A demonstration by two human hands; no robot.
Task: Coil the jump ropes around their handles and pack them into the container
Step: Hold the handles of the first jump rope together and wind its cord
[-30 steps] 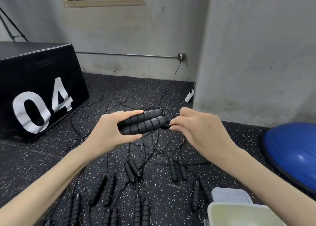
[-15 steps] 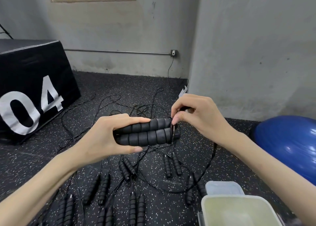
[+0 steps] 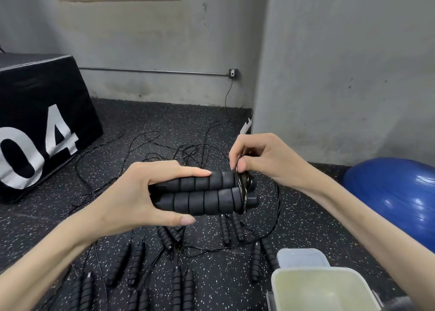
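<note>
The left hand (image 3: 131,200) is clamped around two black handles (image 3: 202,193) held side by side above the floor (image 3: 211,131). The right hand (image 3: 266,160) pinches the rope (image 3: 242,190), looped around the handles' right end. More ropes (image 3: 179,235) lie below. The container (image 3: 322,289) sits open at lower right, near a blue ball (image 3: 395,197).

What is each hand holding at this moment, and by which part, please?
The left hand clasps the pair of handles around their left half. The right hand pinches the rope where it loops around the handles' right ends.
</note>
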